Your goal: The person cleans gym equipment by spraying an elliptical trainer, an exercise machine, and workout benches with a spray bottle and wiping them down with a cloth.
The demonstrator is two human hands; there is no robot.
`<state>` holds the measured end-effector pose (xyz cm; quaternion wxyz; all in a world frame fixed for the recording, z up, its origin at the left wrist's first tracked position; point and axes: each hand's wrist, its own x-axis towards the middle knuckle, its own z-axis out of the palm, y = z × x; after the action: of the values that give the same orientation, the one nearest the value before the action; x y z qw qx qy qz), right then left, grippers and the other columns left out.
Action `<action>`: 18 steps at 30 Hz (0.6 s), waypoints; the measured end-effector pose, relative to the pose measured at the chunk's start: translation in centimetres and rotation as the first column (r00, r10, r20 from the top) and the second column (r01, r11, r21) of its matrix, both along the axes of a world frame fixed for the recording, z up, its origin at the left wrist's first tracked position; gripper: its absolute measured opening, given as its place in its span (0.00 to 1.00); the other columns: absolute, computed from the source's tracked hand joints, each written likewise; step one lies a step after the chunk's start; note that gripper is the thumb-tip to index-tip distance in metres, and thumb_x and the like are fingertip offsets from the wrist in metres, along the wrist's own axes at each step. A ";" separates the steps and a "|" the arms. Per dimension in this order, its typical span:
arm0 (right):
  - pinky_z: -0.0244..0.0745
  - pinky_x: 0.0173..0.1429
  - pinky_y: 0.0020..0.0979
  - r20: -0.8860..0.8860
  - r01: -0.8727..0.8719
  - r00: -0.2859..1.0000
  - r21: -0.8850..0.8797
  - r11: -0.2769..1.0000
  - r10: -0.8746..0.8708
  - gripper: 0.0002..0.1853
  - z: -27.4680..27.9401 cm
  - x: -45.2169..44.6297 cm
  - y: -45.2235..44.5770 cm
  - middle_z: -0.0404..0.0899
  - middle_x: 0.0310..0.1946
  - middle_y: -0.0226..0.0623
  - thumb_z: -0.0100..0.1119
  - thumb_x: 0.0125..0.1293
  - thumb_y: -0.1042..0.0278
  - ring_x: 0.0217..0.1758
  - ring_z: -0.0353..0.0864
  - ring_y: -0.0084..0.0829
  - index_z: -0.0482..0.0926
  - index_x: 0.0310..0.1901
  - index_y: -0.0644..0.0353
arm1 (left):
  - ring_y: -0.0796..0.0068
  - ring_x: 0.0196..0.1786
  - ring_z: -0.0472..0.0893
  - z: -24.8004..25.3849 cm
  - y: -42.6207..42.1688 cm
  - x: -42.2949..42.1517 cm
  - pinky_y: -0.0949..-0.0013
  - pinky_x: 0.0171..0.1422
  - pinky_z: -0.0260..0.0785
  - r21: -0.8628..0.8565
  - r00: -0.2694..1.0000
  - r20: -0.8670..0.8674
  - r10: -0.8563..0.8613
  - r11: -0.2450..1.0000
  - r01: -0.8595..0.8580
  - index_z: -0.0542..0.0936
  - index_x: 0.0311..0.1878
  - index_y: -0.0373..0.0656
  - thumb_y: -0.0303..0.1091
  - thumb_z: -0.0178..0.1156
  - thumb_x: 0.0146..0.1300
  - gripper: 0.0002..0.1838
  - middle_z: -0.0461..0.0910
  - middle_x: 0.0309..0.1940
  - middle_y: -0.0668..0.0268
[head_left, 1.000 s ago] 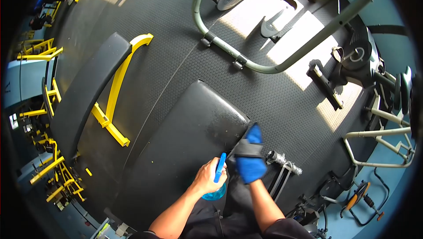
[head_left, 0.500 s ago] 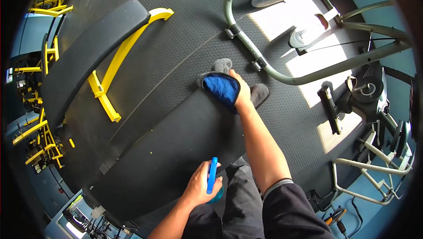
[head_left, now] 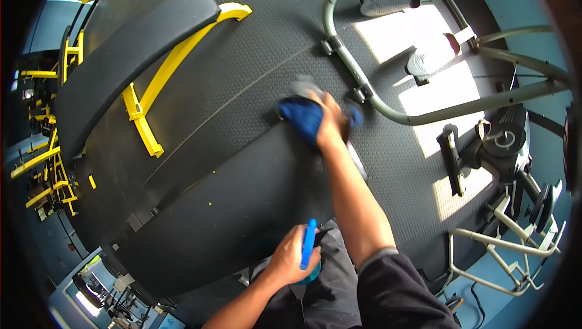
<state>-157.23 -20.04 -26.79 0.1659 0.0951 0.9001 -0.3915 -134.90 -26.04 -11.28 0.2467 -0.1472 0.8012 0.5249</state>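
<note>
My left hand (head_left: 293, 256) is closed round a spray bottle with a blue trigger head (head_left: 308, 244). Part of its teal body (head_left: 313, 273) shows below the fingers, near my lap. At the far end of a long black padded bench (head_left: 236, 208), my right hand (head_left: 330, 117) grips a blue cloth with grey parts (head_left: 301, 119). The cloth is pressed over the pad's end and its edges are smeared by motion. Small yellow specks dot the bench surface.
A second bench (head_left: 133, 56) with a yellow frame (head_left: 176, 56) stands at the left. A grey-green tubular machine frame (head_left: 424, 117) with foot pedals is at the upper right. Other gym equipment (head_left: 506, 141) stands along the right wall. Black textured matting (head_left: 254, 56) covers the floor.
The cloth has shifted and bunched under my right hand, its blue side now less flat. My left hand with the spray bottle sits slightly further right as the view moves.
</note>
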 end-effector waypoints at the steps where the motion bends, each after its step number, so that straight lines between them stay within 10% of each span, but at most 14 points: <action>1: 0.68 0.59 0.41 0.233 0.101 0.970 -0.132 0.986 -0.068 0.18 -0.3 -1.6 -2.2 0.81 0.42 0.52 0.52 0.66 0.50 0.49 0.80 0.47 0.77 0.47 0.56 | 0.62 0.40 0.84 0.4 -0.5 -0.1 0.63 0.46 0.77 -0.011 1.000 0.019 -0.004 1.000 0.005 0.73 0.52 0.36 0.29 0.65 0.55 0.21 0.79 0.44 0.55; 3: 0.67 0.56 0.45 -0.183 -0.330 0.924 0.070 0.942 0.337 0.16 -6.5 0.1 -4.4 0.82 0.39 0.49 0.52 0.63 0.52 0.43 0.79 0.48 0.82 0.33 0.54 | 0.63 0.40 0.84 0.8 -1.4 -0.3 0.64 0.46 0.79 -0.035 1.000 0.023 -0.002 0.999 0.002 0.73 0.52 0.36 0.28 0.66 0.55 0.22 0.78 0.46 0.54; 4: 0.63 0.60 0.54 -0.032 -0.629 0.734 0.346 0.696 0.679 0.14 3.9 -0.4 -3.6 0.83 0.40 0.42 0.52 0.61 0.52 0.46 0.78 0.44 0.82 0.35 0.50 | 0.62 0.41 0.84 0.7 -1.7 -0.3 0.65 0.46 0.80 -0.055 0.999 -0.037 -0.001 0.998 -0.002 0.72 0.53 0.37 0.28 0.66 0.55 0.22 0.78 0.46 0.55; 7: 0.41 0.74 0.61 -0.407 -0.581 0.454 0.540 0.609 0.793 0.29 -0.9 8.1 -3.9 0.67 0.67 0.33 0.50 0.59 0.39 0.72 0.62 0.42 0.73 0.61 0.40 | 0.51 0.46 0.80 1.4 -2.3 -0.6 0.58 0.53 0.74 0.025 0.991 0.088 0.103 0.994 -0.105 0.72 0.53 0.35 0.29 0.64 0.55 0.22 0.78 0.43 0.52; 8: 0.36 0.76 0.60 -0.428 -0.737 0.546 0.163 0.656 0.720 0.31 2.3 9.4 -2.2 0.65 0.69 0.33 0.53 0.59 0.42 0.75 0.57 0.43 0.71 0.64 0.41 | 0.51 0.46 0.80 1.7 -2.7 -0.4 0.58 0.53 0.74 0.020 0.991 0.083 0.104 0.994 -0.106 0.72 0.53 0.35 0.29 0.64 0.55 0.22 0.78 0.43 0.52; 10: 0.35 0.77 0.58 -0.370 -0.748 0.564 0.149 0.647 0.738 0.37 2.6 8.1 -0.7 0.59 0.73 0.38 0.54 0.56 0.36 0.77 0.54 0.46 0.68 0.68 0.41 | 0.50 0.46 0.80 2.3 -3.2 0.3 0.58 0.52 0.74 0.037 0.996 0.029 0.085 0.996 -0.086 0.72 0.53 0.35 0.29 0.64 0.56 0.22 0.78 0.43 0.53; 12: 0.36 0.77 0.58 -0.292 -0.642 0.665 0.248 0.726 0.687 0.38 2.2 4.6 -2.2 0.63 0.71 0.45 0.51 0.57 0.32 0.76 0.56 0.48 0.71 0.67 0.43 | 0.49 0.48 0.80 3.1 -3.8 1.2 0.58 0.54 0.73 0.075 0.995 0.033 0.097 0.992 -0.099 0.72 0.53 0.34 0.30 0.65 0.56 0.22 0.78 0.45 0.51; 14: 0.45 0.76 0.53 0.381 -0.747 0.654 0.465 0.476 0.654 0.36 1.0 -2.2 -5.6 0.70 0.65 0.49 0.48 0.58 0.31 0.72 0.65 0.45 0.77 0.62 0.47 | 0.66 0.38 0.84 3.3 -4.4 2.1 0.66 0.44 0.77 0.010 0.998 0.034 0.056 0.998 -0.057 0.73 0.54 0.37 0.29 0.66 0.55 0.23 0.79 0.46 0.58; 16: 0.62 0.70 0.44 0.608 -0.834 0.474 0.079 0.545 0.637 0.30 -4.5 -8.4 -6.0 0.75 0.63 0.39 0.46 0.63 0.42 0.67 0.73 0.38 0.79 0.59 0.51 | 0.64 0.41 0.83 3.4 -4.4 2.8 0.65 0.46 0.77 0.001 0.991 0.112 0.078 0.997 -0.078 0.72 0.55 0.37 0.31 0.66 0.55 0.24 0.79 0.47 0.58; 18: 0.60 0.71 0.44 0.775 -0.849 0.377 0.070 0.523 0.508 0.27 -4.5 -9.5 -6.9 0.75 0.63 0.36 0.46 0.65 0.46 0.69 0.71 0.37 0.78 0.61 0.50 | 0.63 0.42 0.83 3.4 -4.4 3.1 0.63 0.47 0.75 0.056 0.994 0.062 0.085 0.994 -0.089 0.72 0.55 0.37 0.31 0.65 0.55 0.24 0.78 0.47 0.57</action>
<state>-166.70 -26.95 -31.32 0.6004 -0.1284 0.7893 0.0071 -131.79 -30.47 -7.92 0.2514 -0.1903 0.7707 0.5537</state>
